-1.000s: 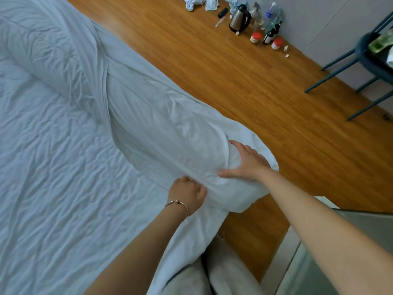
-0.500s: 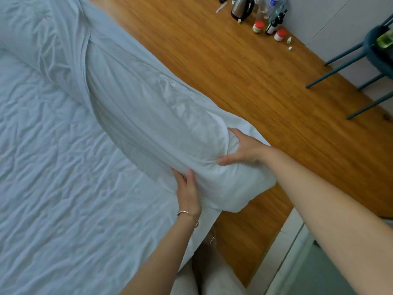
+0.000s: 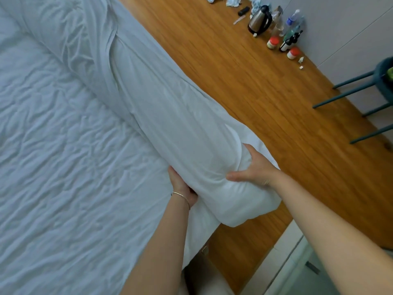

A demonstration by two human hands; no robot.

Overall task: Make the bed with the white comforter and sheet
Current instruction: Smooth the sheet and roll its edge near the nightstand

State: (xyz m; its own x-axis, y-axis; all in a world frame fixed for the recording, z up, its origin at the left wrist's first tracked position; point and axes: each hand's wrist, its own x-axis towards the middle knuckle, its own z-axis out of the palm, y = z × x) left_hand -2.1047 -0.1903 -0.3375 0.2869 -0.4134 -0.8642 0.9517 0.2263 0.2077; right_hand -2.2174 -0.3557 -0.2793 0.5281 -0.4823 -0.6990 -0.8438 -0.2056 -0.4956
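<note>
The white comforter (image 3: 161, 107) lies bunched in a long thick roll along the bed's right edge, its near end overhanging the floor. My right hand (image 3: 254, 169) grips that near end from the right, thumb on top and fingers dug into the fabric. My left hand (image 3: 180, 184), a thin bracelet at its wrist, is tucked under the roll's left side; its fingers are hidden beneath the cloth. The wrinkled white sheet (image 3: 63, 167) covers the mattress to the left of the roll.
Wooden floor (image 3: 244, 81) runs along the bed's right side. By the wall stand a steel kettle (image 3: 259, 20), several bottles and jars (image 3: 285, 37) and crumpled cloths. Blue chair legs (image 3: 350, 92) stand at the right. A pale cabinet edge (image 3: 282, 262) is near my right arm.
My left hand slid from the roll's near side to underneath it. My right hand closed more firmly on the end, and the comforter's near end rose slightly.
</note>
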